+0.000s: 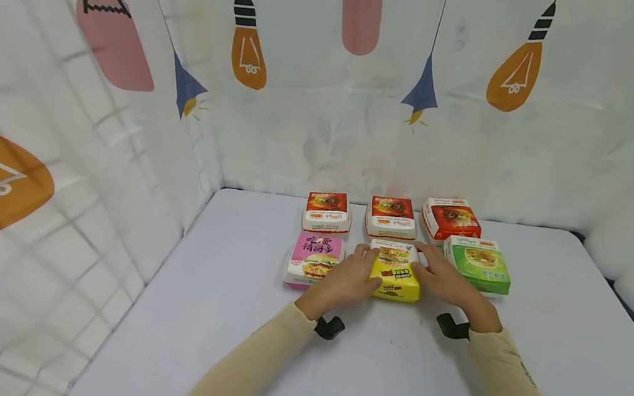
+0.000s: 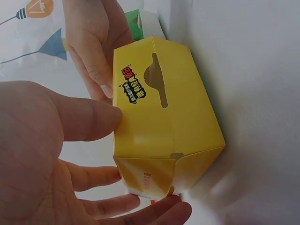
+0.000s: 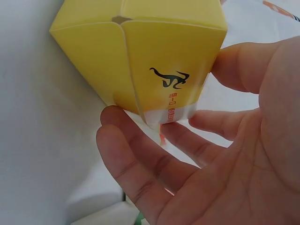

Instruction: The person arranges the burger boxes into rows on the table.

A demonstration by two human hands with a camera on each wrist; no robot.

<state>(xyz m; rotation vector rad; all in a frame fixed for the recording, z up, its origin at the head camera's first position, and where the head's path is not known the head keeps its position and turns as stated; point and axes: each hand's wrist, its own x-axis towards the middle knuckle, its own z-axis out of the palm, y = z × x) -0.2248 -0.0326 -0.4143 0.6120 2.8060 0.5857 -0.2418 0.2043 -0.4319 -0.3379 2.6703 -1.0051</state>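
Note:
A yellow burger box [image 1: 396, 280] with a burger picture on its lid sits between both hands on the table. My left hand [image 1: 348, 277] holds its left side, the thumb [image 2: 91, 117] on the edge by the black lettering and the other fingers bent along the side panel. On the opposite side, my right hand [image 1: 446, 278] has its thumb [image 3: 246, 65] at the lid edge and its fingers curved against the panel with the kangaroo print. Left of it lies a pink-and-white burger box [image 1: 311, 262], partly behind the left hand. A green burger box [image 1: 478, 262] lies beyond the right hand.
Behind stand a red-topped burger box [image 1: 327, 211], a second red-topped box [image 1: 391, 217] and a red box set askew [image 1: 452, 219]. A white cloth wall [image 1: 299, 140] with printed lamps rises at the back edge of the white table [image 1: 220, 265].

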